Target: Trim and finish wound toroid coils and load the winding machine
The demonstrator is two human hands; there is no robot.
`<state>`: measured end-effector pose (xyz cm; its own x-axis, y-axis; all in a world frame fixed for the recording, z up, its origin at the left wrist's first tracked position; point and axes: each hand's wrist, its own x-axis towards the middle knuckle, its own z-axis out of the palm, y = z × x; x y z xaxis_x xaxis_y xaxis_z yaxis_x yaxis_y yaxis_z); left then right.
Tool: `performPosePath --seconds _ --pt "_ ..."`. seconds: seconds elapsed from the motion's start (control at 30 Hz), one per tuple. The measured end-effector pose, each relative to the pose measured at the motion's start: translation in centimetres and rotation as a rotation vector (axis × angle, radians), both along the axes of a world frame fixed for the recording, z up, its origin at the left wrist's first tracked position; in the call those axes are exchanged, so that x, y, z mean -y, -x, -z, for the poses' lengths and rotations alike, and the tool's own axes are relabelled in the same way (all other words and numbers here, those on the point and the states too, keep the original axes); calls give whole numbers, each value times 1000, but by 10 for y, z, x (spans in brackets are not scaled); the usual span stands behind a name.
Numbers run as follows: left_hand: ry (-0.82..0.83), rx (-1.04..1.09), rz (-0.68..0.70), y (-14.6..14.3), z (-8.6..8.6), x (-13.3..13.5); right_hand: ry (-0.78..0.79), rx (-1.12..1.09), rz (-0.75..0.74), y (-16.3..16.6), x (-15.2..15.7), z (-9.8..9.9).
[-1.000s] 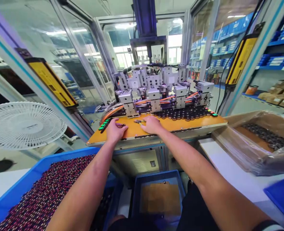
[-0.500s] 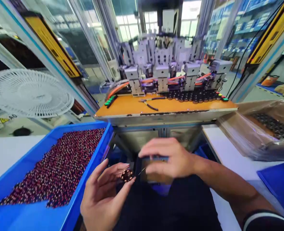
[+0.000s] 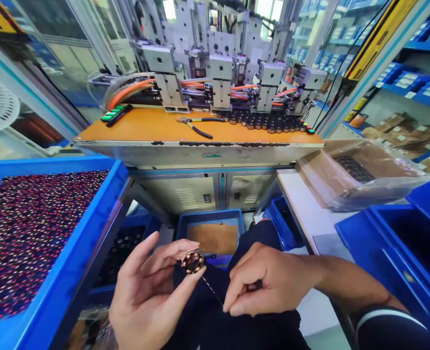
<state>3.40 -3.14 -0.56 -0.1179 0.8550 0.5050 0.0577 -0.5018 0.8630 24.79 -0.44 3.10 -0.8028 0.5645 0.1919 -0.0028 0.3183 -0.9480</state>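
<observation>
Between the thumb and fingertips of my left hand (image 3: 149,287) is a small round motor stator (image 3: 192,261) with copper windings, its ringed face turned toward me. A thin wire lead (image 3: 212,290) runs from its lower edge, slanting down to the right. My right hand (image 3: 262,284) pinches the far end of that lead between thumb and forefinger, the other fingers curled in. The lead looks taut and twisted. Both hands are above my dark-clothed lap.
A blue tray (image 3: 118,177) of many small wound parts stands at left. Ahead, an orange bench top (image 3: 145,124) bears pliers (image 3: 196,127) and rows of black cylinders (image 3: 269,121) before a machine. A plastic-lined carton (image 3: 317,180) sits at right; a blue bin (image 3: 211,214) lies below.
My right hand, blurred and spread before, has come down and closed on the wire lead. My left hand still holds the stator. The view has tilted down and shifted right.
</observation>
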Motion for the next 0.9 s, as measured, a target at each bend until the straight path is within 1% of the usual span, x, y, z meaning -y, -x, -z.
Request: performPosePath --seconds 0.07,0.1,0.13,0.2,0.27,0.3,0.4,0.5,0.57,0.6,0.7,0.77,0.9 --pt "6 -4 19 0 1 5 -65 -48 74 1 -4 2" --pt "5 -8 31 0 2 7 -64 -61 139 3 -7 3" --pt "5 -15 45 0 3 9 -21 -72 205 6 -10 3" --pt "6 -32 59 0 4 13 166 -111 283 15 -13 5" --pt "3 -52 49 -1 5 14 378 -169 293 26 -11 9" --pt "3 -55 41 -2 5 14 459 -197 297 31 -8 13" --pt "38 6 33 -3 4 12 623 -304 378 43 7 27" --pt "137 82 95 -2 2 9 719 -381 456 41 19 35" --pt "177 98 136 0 2 7 734 -347 440 36 21 33" --pt "175 104 143 0 2 7 715 -321 428 33 20 30" --pt "157 95 170 -2 2 7 592 -255 432 27 12 18" --pt "179 100 167 -6 1 9 554 -236 444 28 9 13" --pt "329 228 105 -11 0 10 609 -314 472 37 11 17"
